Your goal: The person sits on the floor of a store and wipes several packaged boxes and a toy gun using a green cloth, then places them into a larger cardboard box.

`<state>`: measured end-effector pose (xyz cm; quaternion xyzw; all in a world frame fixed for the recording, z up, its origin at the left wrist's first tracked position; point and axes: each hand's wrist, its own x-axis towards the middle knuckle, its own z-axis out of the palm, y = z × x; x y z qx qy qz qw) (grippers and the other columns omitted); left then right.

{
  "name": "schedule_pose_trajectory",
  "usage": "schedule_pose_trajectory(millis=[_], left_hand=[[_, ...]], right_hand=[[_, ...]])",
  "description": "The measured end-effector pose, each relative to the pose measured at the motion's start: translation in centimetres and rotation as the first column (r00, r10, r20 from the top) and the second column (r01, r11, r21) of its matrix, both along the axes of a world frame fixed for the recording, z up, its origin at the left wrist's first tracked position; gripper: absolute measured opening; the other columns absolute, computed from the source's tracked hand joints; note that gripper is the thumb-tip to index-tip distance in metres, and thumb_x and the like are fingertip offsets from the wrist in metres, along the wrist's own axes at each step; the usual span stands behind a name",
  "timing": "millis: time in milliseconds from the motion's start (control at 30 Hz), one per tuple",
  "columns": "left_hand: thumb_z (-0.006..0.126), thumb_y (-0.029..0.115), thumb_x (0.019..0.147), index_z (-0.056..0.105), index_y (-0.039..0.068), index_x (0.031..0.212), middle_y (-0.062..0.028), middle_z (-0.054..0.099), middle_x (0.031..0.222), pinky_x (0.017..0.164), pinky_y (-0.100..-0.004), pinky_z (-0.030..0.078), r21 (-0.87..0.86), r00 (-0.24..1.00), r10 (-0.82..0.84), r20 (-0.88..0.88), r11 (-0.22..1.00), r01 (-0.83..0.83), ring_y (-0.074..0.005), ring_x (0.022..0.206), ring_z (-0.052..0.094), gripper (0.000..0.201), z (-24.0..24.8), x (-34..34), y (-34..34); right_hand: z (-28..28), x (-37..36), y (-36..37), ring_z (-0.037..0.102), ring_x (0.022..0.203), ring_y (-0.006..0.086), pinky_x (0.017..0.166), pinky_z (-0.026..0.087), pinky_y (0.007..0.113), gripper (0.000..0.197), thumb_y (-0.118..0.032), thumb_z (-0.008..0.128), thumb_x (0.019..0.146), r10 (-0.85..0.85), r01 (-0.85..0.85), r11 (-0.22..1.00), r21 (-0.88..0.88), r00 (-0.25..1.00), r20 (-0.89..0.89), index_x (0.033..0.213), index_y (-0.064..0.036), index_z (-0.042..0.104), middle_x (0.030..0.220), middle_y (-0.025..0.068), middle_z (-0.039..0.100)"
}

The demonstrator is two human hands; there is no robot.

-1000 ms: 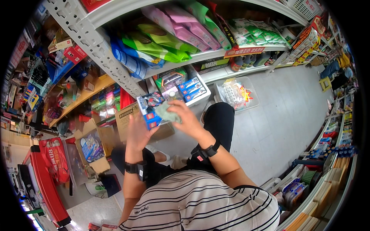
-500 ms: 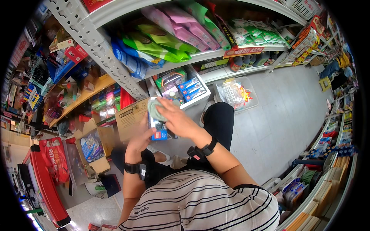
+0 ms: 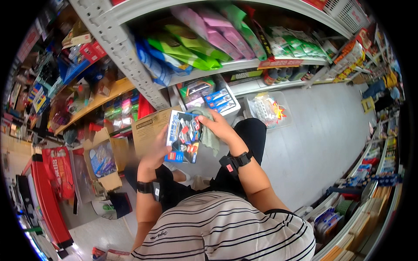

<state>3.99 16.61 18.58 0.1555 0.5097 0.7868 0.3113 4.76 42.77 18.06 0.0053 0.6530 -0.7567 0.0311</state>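
Displaced since the earlier frame, half a second before: the grey-green cloth (image 3: 210, 138), then spread over the front of the picture box (image 3: 185, 137), now hangs at its right edge, and the printed front has turned into view. The box lies just left of the frame's centre, held in the air between both hands. It is a flat, nearly rectangular carton, its large face toward the viewer and slightly tilted. A pale strip with blue lettering runs down the left side of this face; the dark-toned artwork shows red, white and grey toy pieces, with orange-yellow at the lower right. A bright blue patch bearing a small red square fills the lower left corner. The left hand (image 3: 153, 150), partly blurred, grips the left edge, thumb on the front. The right hand (image 3: 217, 126) is closed on the cloth at the upper right edge, its thumb near the artwork. Above and to the right, a white bin (image 3: 234, 108) contains small blue boxes (image 3: 220, 101); to the left stands a brown cardboard carton (image 3: 150, 127).
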Motion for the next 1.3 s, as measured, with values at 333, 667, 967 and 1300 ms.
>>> schedule_pose_trajectory(millis=[333,667,967,1300], left_hand=[[0.060,0.024,0.090,0.052,0.008,0.107,-0.0045,0.059,0.099,0.081,-0.0330,0.048,0.282,0.499,0.797,0.342,0.419,-0.863,-0.0179,0.088,0.058,0.024,-3.5,-2.6,-10.4],[0.060,0.009,0.088,0.041,0.001,0.118,-0.0118,0.057,0.107,0.066,-0.0348,0.056,-0.004,-0.292,0.835,0.466,-0.328,-0.945,-0.0226,0.085,0.062,0.036,-10.7,1.6,-23.5],[0.060,0.007,0.089,0.020,0.016,0.141,-0.0119,0.050,0.124,0.065,-0.0369,0.056,-0.152,-0.324,0.916,0.236,-0.295,-0.944,-0.0242,0.097,0.059,0.066,-11.6,2.4,-25.5],[0.064,0.018,0.088,-0.002,0.020,0.150,-0.0093,0.046,0.131,0.063,-0.0307,0.048,-0.387,-0.280,0.950,0.134,-0.210,-0.898,-0.0203,0.098,0.057,0.091,-13.2,1.6,-29.1]], right_hand=[[-1.0,2.1,-0.9,0.063,0.088,0.0147,0.078,0.048,0.028,0.037,-0.022,0.060,0.092,0.175,-0.189,0.981,0.049,0.962,0.210,0.119,0.0016,0.055,0.103,0.0060,0.063],[-2.4,1.3,-2.9,0.063,0.089,0.0152,0.078,0.047,0.030,0.039,-0.025,0.062,0.090,0.208,-0.271,0.946,0.179,0.928,0.308,0.118,0.0011,0.056,0.101,0.0072,0.064],[-3.3,1.2,-3.7,0.063,0.090,0.0151,0.079,0.048,0.030,0.039,-0.022,0.062,0.090,0.231,-0.300,0.932,0.204,0.924,0.303,0.121,0.0002,0.055,0.103,0.0065,0.063],[-3.4,1.6,-3.5,0.063,0.089,0.0146,0.079,0.048,0.029,0.039,-0.022,0.061,0.090,0.208,-0.277,0.940,0.196,0.926,0.315,0.122,-0.0003,0.055,0.105,0.0054,0.062]])
